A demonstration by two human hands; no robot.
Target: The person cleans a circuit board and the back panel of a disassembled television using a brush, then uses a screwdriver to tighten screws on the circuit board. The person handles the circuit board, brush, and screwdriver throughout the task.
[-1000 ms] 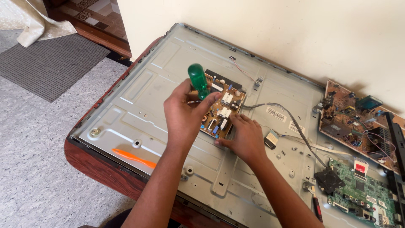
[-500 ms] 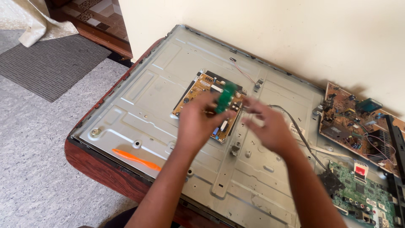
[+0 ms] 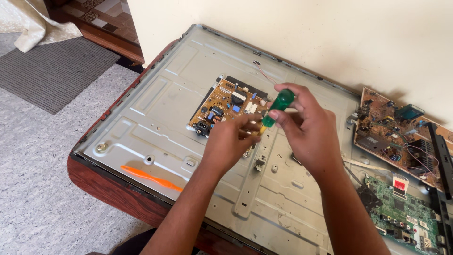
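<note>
2 hands working a green screwdriver [image 3: 278,106] over a flat metal back panel [image 3: 155,108].

Near, lower left: orange pry tool [image 3: 150,177] lying on panel. Centre frame: left hand [image 3: 232,141] pinching lower end of screwdriver; right hand [image 3: 309,132] with grip closed around green handle. Just beyond: tan circuit board [image 3: 226,106].
</note>
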